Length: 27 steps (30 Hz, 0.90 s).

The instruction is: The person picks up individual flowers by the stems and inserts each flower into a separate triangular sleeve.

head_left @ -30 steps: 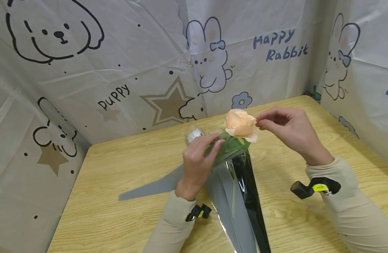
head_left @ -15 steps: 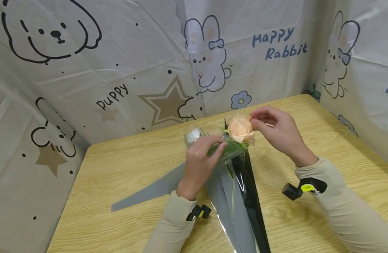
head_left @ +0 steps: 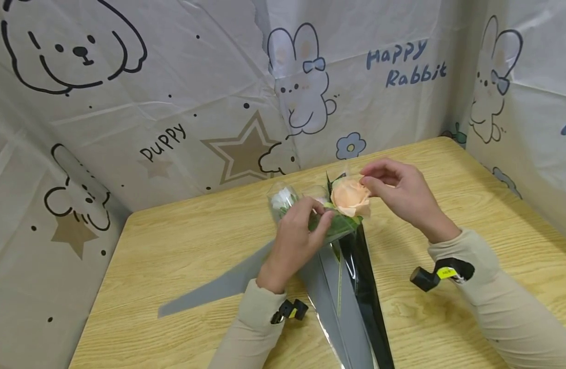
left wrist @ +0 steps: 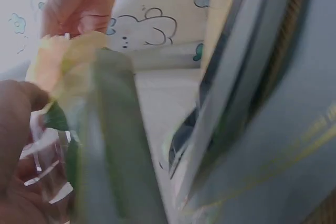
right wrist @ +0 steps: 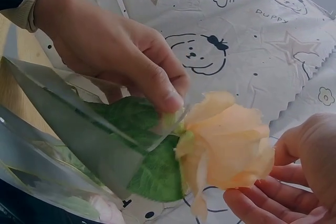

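A peach rose (head_left: 350, 196) with green leaves (right wrist: 157, 179) stands out of a grey translucent flower sleeve (head_left: 209, 288), whose narrow end points left. My left hand (head_left: 293, 241) pinches the rose just below its bloom, at the sleeve's mouth; in the right wrist view its thumb presses by the flower's base. From the other side my right hand (head_left: 403, 197) pinches the outer petals at the bloom's edge. In the left wrist view the bloom (left wrist: 68, 66) sits between both hands, and the sleeve partly hides the fingers.
More wrapped flowers lie below on the wooden table (head_left: 181, 246): grey sleeves (head_left: 331, 307), a black sleeve (head_left: 363, 287) and a white flower (head_left: 283, 197) in clear wrap. A printed cloth (head_left: 195, 77) rises behind the table and at its sides.
The rose has come slightly left and down and turned its face toward me. My right hand has followed it leftward. The sleeve's narrow end has swung a little left and down.
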{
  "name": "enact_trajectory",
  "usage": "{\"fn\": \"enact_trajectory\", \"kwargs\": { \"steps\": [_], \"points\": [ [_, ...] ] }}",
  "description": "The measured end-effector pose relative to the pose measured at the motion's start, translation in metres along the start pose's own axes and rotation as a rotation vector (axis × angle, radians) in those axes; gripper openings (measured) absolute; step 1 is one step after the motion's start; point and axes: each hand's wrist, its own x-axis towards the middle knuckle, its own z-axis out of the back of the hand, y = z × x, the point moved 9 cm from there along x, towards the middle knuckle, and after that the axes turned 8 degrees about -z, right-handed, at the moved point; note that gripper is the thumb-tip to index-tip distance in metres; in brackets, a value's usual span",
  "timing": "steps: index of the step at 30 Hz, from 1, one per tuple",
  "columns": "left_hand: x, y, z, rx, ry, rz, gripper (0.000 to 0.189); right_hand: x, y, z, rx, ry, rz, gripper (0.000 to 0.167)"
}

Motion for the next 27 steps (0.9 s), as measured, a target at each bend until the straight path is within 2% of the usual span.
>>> {"fn": "enact_trajectory", "kwargs": {
  "steps": [6,12,15,21,27],
  "points": [
    [0.000,0.000,-0.002,-0.010,0.024,0.023,0.015,0.000,-0.001,-0.002,-0.040,0.009,-0.018,0.024],
    [0.001,0.003,-0.002,-0.079,0.018,0.066,0.024,0.000,-0.004,-0.001,-0.060,0.009,-0.035,0.026],
    [0.001,0.004,-0.002,-0.110,0.013,0.075,0.023,0.001,-0.005,0.000,-0.062,0.006,-0.037,0.025],
    [0.002,0.002,0.001,-0.072,-0.006,0.050,0.012,0.000,-0.005,-0.002,-0.051,0.011,-0.023,0.021],
    [0.003,-0.001,0.009,-0.039,-0.075,0.026,0.024,-0.001,-0.002,-0.003,-0.091,0.000,0.015,0.021]
  ]
}}
